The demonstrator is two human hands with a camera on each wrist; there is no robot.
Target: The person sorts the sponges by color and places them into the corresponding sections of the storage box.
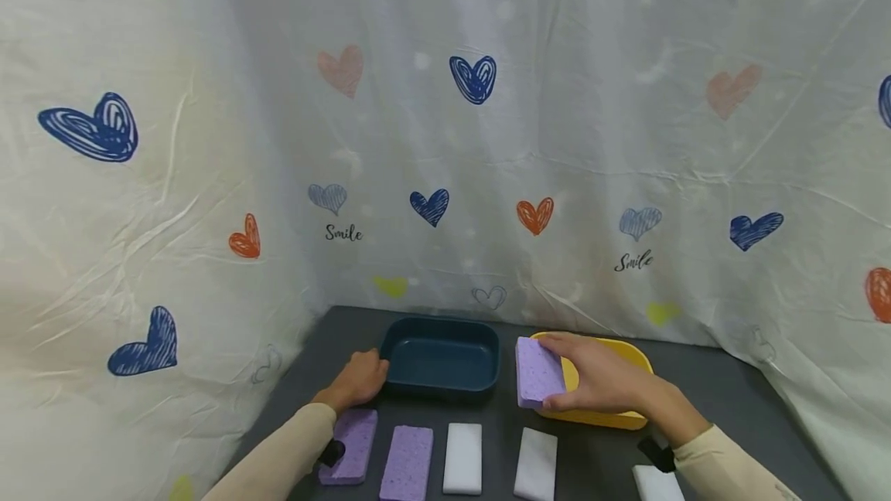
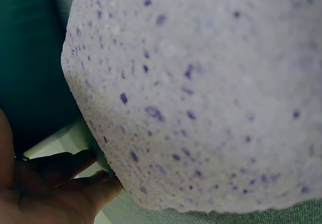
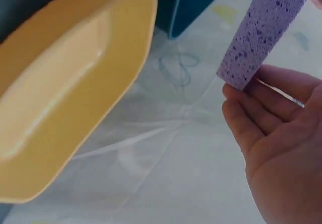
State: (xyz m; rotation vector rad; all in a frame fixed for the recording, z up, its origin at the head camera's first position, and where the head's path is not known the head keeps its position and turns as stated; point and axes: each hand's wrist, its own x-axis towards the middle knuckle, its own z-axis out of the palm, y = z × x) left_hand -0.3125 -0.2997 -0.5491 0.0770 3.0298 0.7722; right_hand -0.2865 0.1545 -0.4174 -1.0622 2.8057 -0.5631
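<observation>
My right hand (image 1: 599, 373) pinches a purple sponge (image 1: 539, 372) between thumb and fingers, above the left side of the yellow bin (image 1: 629, 417). In the right wrist view the sponge (image 3: 261, 35) is tilted and stays outside the bin (image 3: 115, 78). My left hand (image 1: 360, 379) grips the left edge of the dark teal bin (image 1: 445, 391). A second purple sponge (image 1: 355, 451) lies under the left wrist and fills much of the left wrist view. Beside it lies another purple sponge (image 1: 407, 462).
Two white sponge blocks, the left one (image 1: 462, 458) and the right one (image 1: 536, 464), lie at the table's front. One more white block (image 1: 657, 483) is partly cut off near the right wrist. A heart-print curtain (image 1: 487, 145) hangs behind the dark table (image 1: 724, 400).
</observation>
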